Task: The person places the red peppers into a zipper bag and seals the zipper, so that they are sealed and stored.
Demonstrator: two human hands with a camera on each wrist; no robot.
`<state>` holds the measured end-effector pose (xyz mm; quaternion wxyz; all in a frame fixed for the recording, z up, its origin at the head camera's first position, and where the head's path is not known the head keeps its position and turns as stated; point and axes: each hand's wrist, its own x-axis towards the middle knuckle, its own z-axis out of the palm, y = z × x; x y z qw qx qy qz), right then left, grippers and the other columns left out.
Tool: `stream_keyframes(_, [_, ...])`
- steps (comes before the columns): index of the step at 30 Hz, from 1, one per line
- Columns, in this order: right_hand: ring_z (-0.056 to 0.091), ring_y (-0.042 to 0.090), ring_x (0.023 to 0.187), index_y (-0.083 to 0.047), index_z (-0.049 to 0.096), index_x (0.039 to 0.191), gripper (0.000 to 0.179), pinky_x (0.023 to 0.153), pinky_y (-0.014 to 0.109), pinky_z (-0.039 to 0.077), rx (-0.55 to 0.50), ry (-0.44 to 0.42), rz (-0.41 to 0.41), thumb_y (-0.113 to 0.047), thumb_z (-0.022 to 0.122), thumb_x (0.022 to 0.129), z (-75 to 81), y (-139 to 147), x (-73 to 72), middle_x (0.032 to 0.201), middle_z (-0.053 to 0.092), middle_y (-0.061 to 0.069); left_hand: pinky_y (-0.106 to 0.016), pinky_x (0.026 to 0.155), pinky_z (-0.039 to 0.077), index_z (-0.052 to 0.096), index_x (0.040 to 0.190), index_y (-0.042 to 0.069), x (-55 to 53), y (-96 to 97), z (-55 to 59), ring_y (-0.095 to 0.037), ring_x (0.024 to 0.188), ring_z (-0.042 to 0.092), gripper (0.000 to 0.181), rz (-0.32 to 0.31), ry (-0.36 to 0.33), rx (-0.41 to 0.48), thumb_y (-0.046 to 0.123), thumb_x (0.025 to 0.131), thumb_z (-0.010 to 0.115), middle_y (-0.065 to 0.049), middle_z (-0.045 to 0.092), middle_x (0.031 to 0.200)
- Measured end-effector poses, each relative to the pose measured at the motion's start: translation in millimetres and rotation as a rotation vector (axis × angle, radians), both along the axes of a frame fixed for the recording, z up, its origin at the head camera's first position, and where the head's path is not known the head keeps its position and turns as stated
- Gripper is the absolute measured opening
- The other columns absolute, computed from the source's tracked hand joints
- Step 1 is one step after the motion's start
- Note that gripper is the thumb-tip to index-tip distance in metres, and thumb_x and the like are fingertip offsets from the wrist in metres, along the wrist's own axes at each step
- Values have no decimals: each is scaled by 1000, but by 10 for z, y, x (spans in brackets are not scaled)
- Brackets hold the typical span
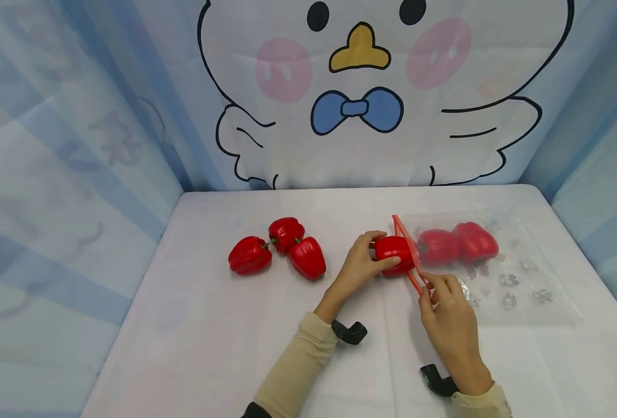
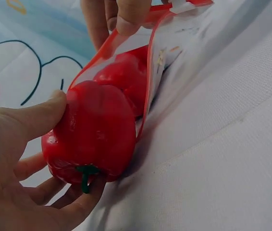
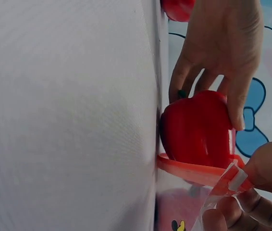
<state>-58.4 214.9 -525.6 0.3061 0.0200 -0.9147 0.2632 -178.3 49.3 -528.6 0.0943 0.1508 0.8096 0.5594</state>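
Note:
My left hand (image 1: 363,262) grips a red bell pepper (image 2: 95,130), thumb on one side and fingers under its green-stemmed end. The pepper's front end sits in the mouth of a clear zip bag (image 1: 527,290) with a red-orange edge. Pinched between the thumb and fingers of my right hand (image 1: 449,316) is that edge (image 3: 198,172), near its white slider (image 3: 238,180); the mouth gapes around the pepper. Inside the bag lie two more red bell peppers, one (image 1: 437,247) nearer the mouth and the other (image 1: 475,242) farther right.
Three red bell peppers lie grouped left of my hands on the white-covered table (image 1: 193,348): one at left (image 1: 249,255), one at back (image 1: 285,233), one in front (image 1: 307,258). A printed cloth backdrop (image 1: 355,157) stands behind the table, with curtains at both sides.

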Motion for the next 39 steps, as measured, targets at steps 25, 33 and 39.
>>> stream_keyframes(25, [54,16,69,-1,74,115,33,52,21,42,4,1,1,8,72,84,-5,20,8,96,64,12,-39,114,51,36,160,12,-47,-148,-43,-33,144,48,80,-285,-54,188,-8,91,70,-17,39,161])
stream_keyframes(33, [53,15,69,-2,74,115,33,52,19,42,1,-5,5,7,73,84,-2,11,6,97,64,12,-35,112,53,48,152,7,-57,-201,-54,-30,136,58,68,-252,-42,139,-2,90,77,-15,53,151])
stream_keyframes(39, [53,15,68,-1,74,116,33,50,24,44,4,-16,3,7,73,84,-2,0,1,97,63,12,-32,107,56,49,150,6,-42,-138,-76,-29,129,61,68,-241,-3,138,-1,89,79,-15,54,148])
